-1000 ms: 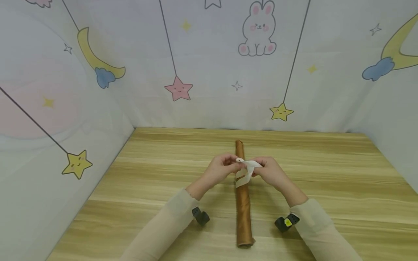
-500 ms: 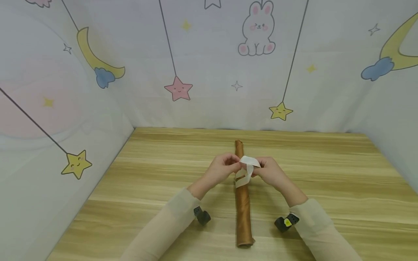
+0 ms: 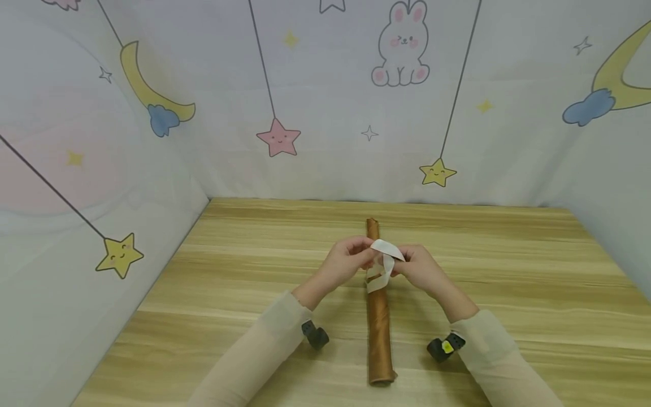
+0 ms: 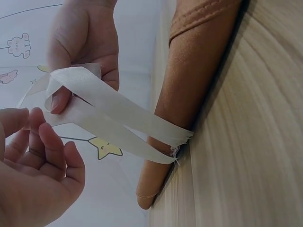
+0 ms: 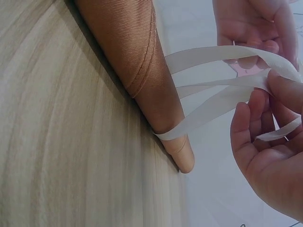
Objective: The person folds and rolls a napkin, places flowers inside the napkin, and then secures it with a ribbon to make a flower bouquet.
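A long roll of shiny brown cloth (image 3: pixel 378 333) lies lengthwise on the wooden table, with a stitched hem showing in the wrist views. Around its far half goes a white ribbon (image 3: pixel 377 284), whose strands rise to both hands. My left hand (image 3: pixel 346 265) pinches one part of the ribbon between thumb and forefinger, left of the roll. From the right, my right hand (image 3: pixel 419 268) grips the ribbon where strands cross in a loop (image 4: pixel 71 78). One loose tail (image 5: pixel 281 132) hangs by the right palm in the right wrist view. Some fingertips are hidden behind the ribbon.
The wooden table (image 3: pixel 218 254) meets white cloth walls (image 3: pixel 325 164) printed with stars, moons and a rabbit at the back and sides. A small black camera (image 3: pixel 316 336) is strapped to the left wrist and another (image 3: pixel 442 349) to the right.
The ribbon between the hands has gone from twisted to a flatter arch, its left end now over the left fingers. The left fingertips have shifted slightly; the right hand and roll have stayed put.
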Demonstrator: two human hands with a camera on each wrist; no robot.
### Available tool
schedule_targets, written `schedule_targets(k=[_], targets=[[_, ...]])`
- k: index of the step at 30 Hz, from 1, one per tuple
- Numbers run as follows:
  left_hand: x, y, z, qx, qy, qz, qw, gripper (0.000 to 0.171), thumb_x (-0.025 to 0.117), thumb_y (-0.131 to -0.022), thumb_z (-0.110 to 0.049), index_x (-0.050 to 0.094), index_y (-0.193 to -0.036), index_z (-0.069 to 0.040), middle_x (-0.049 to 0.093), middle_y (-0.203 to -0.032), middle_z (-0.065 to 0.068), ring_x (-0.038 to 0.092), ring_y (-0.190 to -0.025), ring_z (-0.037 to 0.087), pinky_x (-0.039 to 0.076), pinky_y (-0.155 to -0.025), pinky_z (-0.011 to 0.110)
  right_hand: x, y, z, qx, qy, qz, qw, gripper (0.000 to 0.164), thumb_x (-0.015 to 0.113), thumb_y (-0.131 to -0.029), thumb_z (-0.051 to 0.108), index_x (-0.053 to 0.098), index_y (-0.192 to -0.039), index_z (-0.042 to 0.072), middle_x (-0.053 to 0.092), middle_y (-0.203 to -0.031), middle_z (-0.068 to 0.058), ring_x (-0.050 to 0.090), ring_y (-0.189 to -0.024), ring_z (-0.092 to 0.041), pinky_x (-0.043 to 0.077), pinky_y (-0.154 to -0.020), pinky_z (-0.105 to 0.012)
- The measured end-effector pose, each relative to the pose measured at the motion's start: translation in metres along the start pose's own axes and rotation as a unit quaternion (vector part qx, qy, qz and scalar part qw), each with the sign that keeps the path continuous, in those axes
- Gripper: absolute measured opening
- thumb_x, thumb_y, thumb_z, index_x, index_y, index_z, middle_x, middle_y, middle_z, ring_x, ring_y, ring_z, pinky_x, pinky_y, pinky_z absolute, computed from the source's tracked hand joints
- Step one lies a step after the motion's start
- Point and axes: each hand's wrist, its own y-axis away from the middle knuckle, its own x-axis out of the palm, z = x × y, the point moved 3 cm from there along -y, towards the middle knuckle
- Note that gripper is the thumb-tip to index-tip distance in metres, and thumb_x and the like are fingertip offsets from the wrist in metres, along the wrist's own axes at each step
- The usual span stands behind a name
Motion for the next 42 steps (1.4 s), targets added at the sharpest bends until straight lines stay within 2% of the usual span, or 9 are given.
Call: schedule_targets(k=[6,10,13,20,24,31,38,40,42], targets=[[-0.002,0.005,-0.007,0.011,0.01,-0.008,0.9999,0.022,0.052,-0.091,-0.014,0.061,-0.104,0.002,0.061,-0.08,0.014,0.055,-0.07,0.011,0.049,-0.073,0.035,0.001,0.001,0.001,0.003,-0.001,0.002,1.0,0.029,0.063,-0.083,0.026,0.065,-0.091,-0.002,0.062,-0.08,-0.004,0.057,-0.073,-0.016,0.049,-0.073,-0.045],[-0.004,0.005,-0.007,0.019,0.015,-0.01,0.9996,0.023,0.052,-0.091,-0.014,0.061,-0.105,0.002,0.061,-0.077,0.011,0.056,-0.071,0.011,0.047,-0.069,0.024,0.001,0.002,0.003,0.01,0.0,0.001,1.0,0.028,0.062,-0.084,0.023,0.065,-0.089,-0.004,0.062,-0.079,-0.003,0.057,-0.072,-0.016,0.05,-0.074,-0.044],[-0.005,0.006,-0.008,0.027,0.018,-0.013,0.9994,0.022,0.051,-0.091,-0.013,0.06,-0.105,0.002,0.06,-0.072,0.003,0.056,-0.07,0.01,0.047,-0.068,0.023,0.0,0.002,0.002,0.012,0.002,0.0,1.0,0.028,0.062,-0.084,0.023,0.065,-0.088,-0.005,0.062,-0.078,-0.003,0.057,-0.072,-0.016,0.05,-0.074,-0.043],[-0.005,0.008,-0.007,0.045,0.031,-0.01,0.9985,0.02,0.052,-0.09,-0.008,0.06,-0.103,0.006,0.059,-0.083,0.026,0.057,-0.072,0.013,0.049,-0.071,0.027,0.0,0.001,0.001,0.011,-0.001,0.001,1.0,0.026,0.062,-0.084,0.021,0.066,-0.09,-0.004,0.064,-0.085,-0.008,0.057,-0.073,-0.013,0.05,-0.074,-0.043],[-0.006,0.009,-0.004,0.054,0.031,0.0,0.9981,0.018,0.053,-0.088,-0.004,0.06,-0.099,0.009,0.063,-0.083,0.017,0.057,-0.073,0.009,0.05,-0.073,0.028,-0.001,0.002,0.001,0.004,-0.002,-0.001,1.0,0.022,0.061,-0.084,0.017,0.066,-0.09,-0.004,0.064,-0.088,-0.009,0.057,-0.073,-0.014,0.049,-0.074,-0.043],[-0.007,0.002,0.015,0.044,0.035,0.015,0.9983,0.021,0.054,-0.089,-0.01,0.061,-0.093,0.009,0.063,-0.079,0.001,0.057,-0.075,0.008,0.049,-0.074,0.029,-0.001,0.002,0.0,-0.006,0.004,0.005,1.0,0.017,0.057,-0.086,0.011,0.064,-0.087,-0.005,0.062,-0.081,-0.004,0.056,-0.073,-0.014,0.047,-0.074,-0.043],[-0.007,0.0,0.029,0.021,0.022,0.018,0.9994,0.027,0.055,-0.09,-0.021,0.066,-0.093,0.004,0.064,-0.08,0.003,0.058,-0.086,0.031,0.049,-0.074,0.027,-0.001,0.002,-0.002,-0.005,-0.005,0.009,1.0,0.012,0.053,-0.085,0.003,0.062,-0.086,-0.005,0.059,-0.077,-0.003,0.054,-0.073,-0.015,0.046,-0.073,-0.043],[-0.006,0.001,0.031,0.015,0.019,0.018,0.9995,0.027,0.055,-0.089,-0.022,0.066,-0.092,0.003,0.064,-0.08,0.003,0.058,-0.086,0.032,0.049,-0.074,0.028,-0.001,0.002,-0.002,-0.006,-0.008,0.012,1.0,0.013,0.053,-0.085,0.004,0.062,-0.086,-0.005,0.06,-0.078,-0.002,0.055,-0.074,-0.015,0.047,-0.075,-0.044],[-0.005,0.001,0.032,0.015,0.012,0.016,0.9997,0.025,0.057,-0.088,-0.02,0.066,-0.091,0.003,0.063,-0.08,0.005,0.058,-0.082,0.027,0.049,-0.073,0.029,-0.001,0.001,-0.002,-0.006,-0.01,0.013,1.0,0.013,0.053,-0.085,0.004,0.062,-0.087,-0.004,0.06,-0.08,-0.002,0.055,-0.074,-0.015,0.047,-0.075,-0.045]])
